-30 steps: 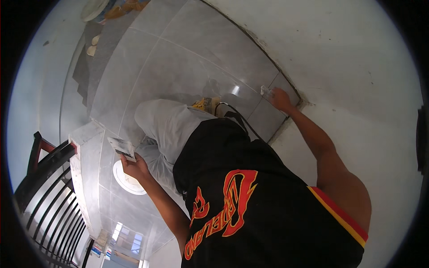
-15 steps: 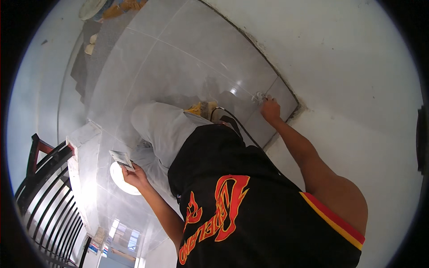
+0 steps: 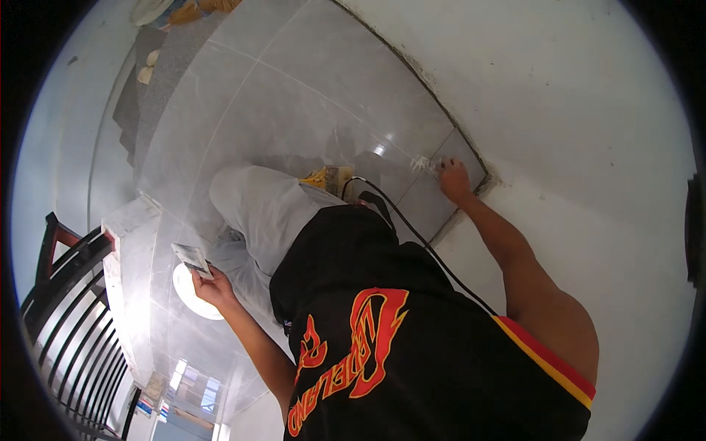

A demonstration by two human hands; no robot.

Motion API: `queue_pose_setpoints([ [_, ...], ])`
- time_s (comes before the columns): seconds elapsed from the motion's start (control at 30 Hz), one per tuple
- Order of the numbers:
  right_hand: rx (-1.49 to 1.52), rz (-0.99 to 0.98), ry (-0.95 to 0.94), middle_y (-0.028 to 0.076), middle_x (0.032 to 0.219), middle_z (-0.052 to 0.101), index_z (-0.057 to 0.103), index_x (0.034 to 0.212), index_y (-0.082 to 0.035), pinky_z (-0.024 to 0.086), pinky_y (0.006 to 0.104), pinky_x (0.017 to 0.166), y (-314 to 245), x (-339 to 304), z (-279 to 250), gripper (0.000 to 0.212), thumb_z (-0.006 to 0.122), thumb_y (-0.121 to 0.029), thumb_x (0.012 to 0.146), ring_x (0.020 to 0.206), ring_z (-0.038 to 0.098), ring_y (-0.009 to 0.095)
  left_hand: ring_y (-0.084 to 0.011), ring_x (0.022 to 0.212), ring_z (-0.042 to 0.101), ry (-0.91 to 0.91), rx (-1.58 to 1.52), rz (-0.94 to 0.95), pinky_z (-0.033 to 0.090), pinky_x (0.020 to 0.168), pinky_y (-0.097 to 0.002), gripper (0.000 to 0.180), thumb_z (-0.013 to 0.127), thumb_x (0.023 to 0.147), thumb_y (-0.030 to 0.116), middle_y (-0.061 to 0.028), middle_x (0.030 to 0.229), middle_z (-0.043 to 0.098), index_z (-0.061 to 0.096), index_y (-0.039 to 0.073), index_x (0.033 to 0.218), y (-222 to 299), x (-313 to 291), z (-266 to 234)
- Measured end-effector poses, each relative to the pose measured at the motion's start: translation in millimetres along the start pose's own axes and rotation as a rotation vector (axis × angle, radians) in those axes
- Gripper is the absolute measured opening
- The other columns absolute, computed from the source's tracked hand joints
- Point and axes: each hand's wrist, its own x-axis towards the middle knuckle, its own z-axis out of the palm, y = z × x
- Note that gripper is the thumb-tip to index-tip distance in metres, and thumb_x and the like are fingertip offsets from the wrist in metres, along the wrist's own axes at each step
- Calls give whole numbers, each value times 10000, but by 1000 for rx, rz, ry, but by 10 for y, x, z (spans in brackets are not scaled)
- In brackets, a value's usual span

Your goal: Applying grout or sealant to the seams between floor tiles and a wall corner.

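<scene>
My left hand point(image 3: 213, 287) is closed around the lower end of a flat, whitish rectangular piece with a dark patch point(image 3: 193, 259), held above the floor; I cannot make out its exact kind. Farther forward, my right hand point(image 3: 454, 181) is low over the grey tile floor point(image 3: 309, 110), fingers bent and bunched. Beside its fingertips, white paste point(image 3: 421, 163) lies smeared across a tile joint. Whether those fingers hold anything small is hidden.
White walls point(image 3: 573, 132) meet the tiles at a dark, rough edge on the right. A black cable point(image 3: 412, 220) runs past my body. Black railing point(image 3: 81, 323) stands at left on a white ledge point(image 3: 132, 228). Grey steps point(image 3: 158, 81) lie far left. A bright round white shape point(image 3: 190, 298) shows behind my left hand.
My right hand has drawn slightly right, away from the white paste, exposing more of it. My left hand still holds the flat piece; the whole view has shifted a little.
</scene>
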Motion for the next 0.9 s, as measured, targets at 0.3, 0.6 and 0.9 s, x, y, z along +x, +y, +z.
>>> queue_pose_setpoints([
  [0.3, -63, -420, -29, 88, 914, 479, 549, 909, -13, 435, 331, 687, 556, 220, 60, 202, 518, -85, 723, 854, 468, 247, -205, 827, 568, -135, -70, -21, 505, 714, -277, 272, 424, 831, 104, -131, 1014, 547, 457, -45, 1056, 19, 31, -138],
  [0.6, -46, -493, 138, 121, 809, 479, 517, 931, -28, 425, 373, 687, 834, 257, 184, 219, 498, -129, 737, 784, 477, 264, -240, 857, 562, -94, -152, 22, 503, 747, -302, 271, 421, 834, 78, -166, 1018, 539, 449, -65, 1063, 21, 34, -121],
  [0.9, -149, -78, 162, 133, 855, 518, 545, 863, 6, 419, 363, 713, 683, 154, 300, 194, 516, -85, 695, 825, 500, 257, -235, 856, 568, -158, -181, -23, 511, 726, -298, 253, 398, 843, 81, -168, 989, 552, 461, -69, 1037, 11, -27, -55],
])
